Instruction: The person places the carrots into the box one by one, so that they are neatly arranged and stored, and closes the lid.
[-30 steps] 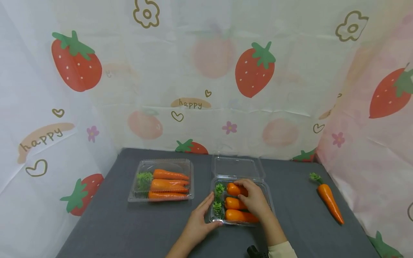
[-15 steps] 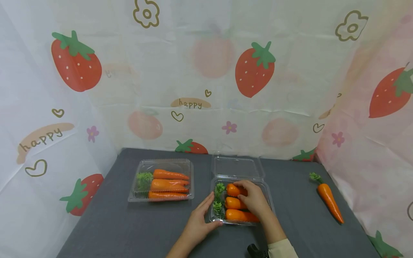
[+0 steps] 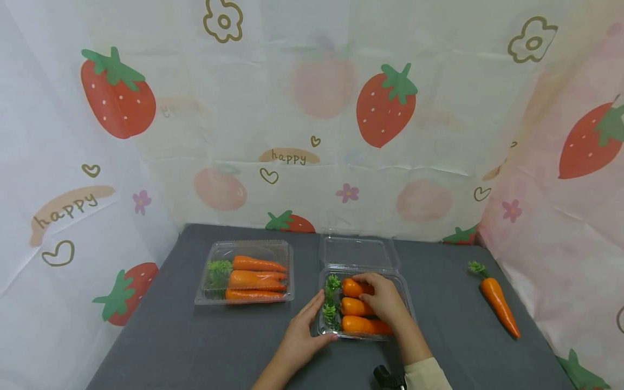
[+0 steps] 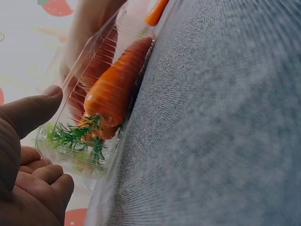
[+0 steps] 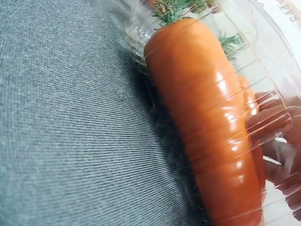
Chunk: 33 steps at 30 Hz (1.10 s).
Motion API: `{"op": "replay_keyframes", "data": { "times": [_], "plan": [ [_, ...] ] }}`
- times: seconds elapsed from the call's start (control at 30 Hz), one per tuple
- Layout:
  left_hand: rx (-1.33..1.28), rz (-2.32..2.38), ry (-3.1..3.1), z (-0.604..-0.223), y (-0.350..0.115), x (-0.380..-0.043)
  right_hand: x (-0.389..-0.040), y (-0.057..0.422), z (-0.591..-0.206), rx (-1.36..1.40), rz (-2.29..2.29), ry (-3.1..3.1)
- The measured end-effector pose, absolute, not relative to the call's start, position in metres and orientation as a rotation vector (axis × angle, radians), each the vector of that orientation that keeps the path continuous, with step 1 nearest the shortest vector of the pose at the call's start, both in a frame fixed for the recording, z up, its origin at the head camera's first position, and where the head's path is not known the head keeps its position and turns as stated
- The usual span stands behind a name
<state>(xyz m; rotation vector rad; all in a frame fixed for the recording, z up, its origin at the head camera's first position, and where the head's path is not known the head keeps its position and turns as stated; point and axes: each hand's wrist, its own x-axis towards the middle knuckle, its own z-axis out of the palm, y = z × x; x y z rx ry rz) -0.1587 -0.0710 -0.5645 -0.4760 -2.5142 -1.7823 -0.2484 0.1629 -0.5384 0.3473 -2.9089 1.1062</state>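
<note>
An open clear plastic box (image 3: pixel 408 295) holds three orange carrots with green tops, side by side. My right hand (image 3: pixel 386 299) reaches in over it, thumb and fingers gripping the far carrot (image 3: pixel 350 287); the middle carrot (image 3: pixel 355 307) is partly hidden under that hand. The near carrot (image 3: pixel 359 325) lies along the front wall and fills much of the right wrist view, with right-hand fingers (image 5: pixel 273 122) showing through the plastic beyond it. My left hand (image 3: pixel 299 333) rests against the box's left side, fingers nearly straight, thumb (image 4: pixel 44 101) at its front corner.
The box's clear lid (image 3: pixel 361 253) is folded back behind it. To the left stands a closed clear box (image 3: pixel 201 298) with several carrots inside. A loose carrot (image 3: pixel 498 303) lies at the right. Printed cloth (image 3: pixel 292 108) walls in the grey table (image 3: pixel 219 346).
The hands and the carrots keep their places in the box. Only a very slight shift of the whole head view shows.
</note>
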Motion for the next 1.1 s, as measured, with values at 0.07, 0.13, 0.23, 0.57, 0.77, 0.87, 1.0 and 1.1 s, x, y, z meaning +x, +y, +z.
{"op": "replay_keyframes", "data": {
  "times": [0.07,0.13,0.23,0.57,0.77,0.87,1.0,1.1],
  "plan": [
    [-0.472,-1.783,-2.515,-0.5645,-0.0710,-0.1588,-0.2494,0.1638,-0.5382,0.354,1.108,-2.911],
    [-0.469,-1.785,-2.516,-0.5646,-0.0709,-0.1588,-0.2501,0.1645,-0.5381,0.359,1.111,-2.916],
    [-0.467,-1.789,-2.518,-0.5646,-0.0707,-0.1590,-0.2510,0.1654,-0.5380,0.364,1.118,-2.926],
    [-0.475,-1.806,-2.505,-0.5636,-0.0720,-0.1599,-0.2531,0.1641,-0.5372,0.357,1.126,-2.932],
    [-0.486,-1.798,-2.496,-0.5636,-0.0728,-0.1604,-0.2532,0.1624,-0.5380,0.369,1.134,-2.916],
    [-0.480,-1.799,-2.499,-0.5642,-0.0724,-0.1602,-0.2529,0.1635,-0.5381,0.364,1.126,-2.925],
    [-0.477,-1.802,-2.509,-0.5645,-0.0719,-0.1595,-0.2512,0.1656,-0.5375,0.361,1.102,-2.948],
    [-0.477,-1.804,-2.511,-0.5641,-0.0716,-0.1595,-0.2508,0.1667,-0.5369,0.369,1.087,-2.957]
  ]
}}
